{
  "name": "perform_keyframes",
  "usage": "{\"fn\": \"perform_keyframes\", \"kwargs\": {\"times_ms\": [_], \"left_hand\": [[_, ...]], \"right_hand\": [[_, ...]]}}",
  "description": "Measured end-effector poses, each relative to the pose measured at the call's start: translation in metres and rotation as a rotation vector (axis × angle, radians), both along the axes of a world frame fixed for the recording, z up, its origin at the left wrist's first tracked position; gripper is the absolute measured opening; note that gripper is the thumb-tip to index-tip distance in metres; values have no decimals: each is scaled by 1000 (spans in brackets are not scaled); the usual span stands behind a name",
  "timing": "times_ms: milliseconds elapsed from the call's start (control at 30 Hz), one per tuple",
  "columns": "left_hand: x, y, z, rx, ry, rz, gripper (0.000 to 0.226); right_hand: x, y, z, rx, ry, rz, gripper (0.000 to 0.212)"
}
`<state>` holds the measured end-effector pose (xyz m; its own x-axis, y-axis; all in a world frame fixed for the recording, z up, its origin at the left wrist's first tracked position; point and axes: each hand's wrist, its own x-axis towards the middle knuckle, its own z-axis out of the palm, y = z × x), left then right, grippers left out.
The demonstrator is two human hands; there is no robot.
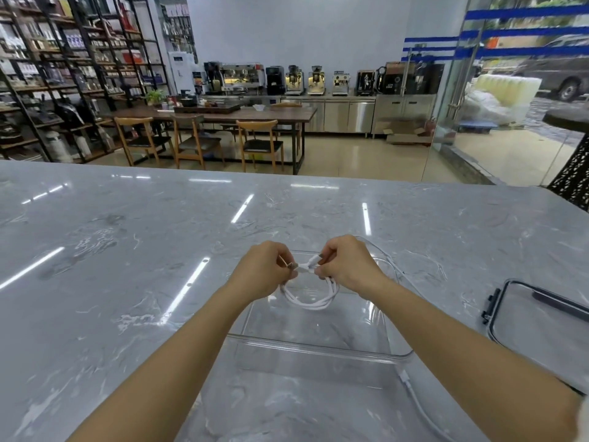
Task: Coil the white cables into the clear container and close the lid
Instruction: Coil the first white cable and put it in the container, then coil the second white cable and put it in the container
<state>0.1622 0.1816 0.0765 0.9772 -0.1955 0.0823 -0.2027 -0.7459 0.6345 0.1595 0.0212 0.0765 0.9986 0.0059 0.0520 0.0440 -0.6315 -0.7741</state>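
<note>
Holding one coiled cable (310, 298) above the open container (318, 349), both hands — left (264, 272), right (345, 266) — pinch its ends. Judged partway: a second cable (417, 400) trails loose at the container's right, uncoiled — lid (541, 320) lies apart, right.

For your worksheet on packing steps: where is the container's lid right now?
In the head view, the lid lies flat on the marble counter at the right edge, right of the clear container, away from both hands.
</note>
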Motion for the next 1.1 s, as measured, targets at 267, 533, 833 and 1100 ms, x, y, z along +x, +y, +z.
{"fn": "perform_keyframes", "kwargs": {"times_ms": [267,533,833,1100], "left_hand": [[13,-3,-22,831,-94,-158,24],[24,-2,-40,1003,-56,-231,33],[25,-4,-39,1011,-39,-226,34],[1,-18,23,787,-292,-124,40]], "right_hand": [[24,35,-31,-306,112,126,19],[26,41,-53,-563,82,196,16],[16,36,-38,-834,39,354,28],[-30,-23,38,-724,-130,225,36]]}}
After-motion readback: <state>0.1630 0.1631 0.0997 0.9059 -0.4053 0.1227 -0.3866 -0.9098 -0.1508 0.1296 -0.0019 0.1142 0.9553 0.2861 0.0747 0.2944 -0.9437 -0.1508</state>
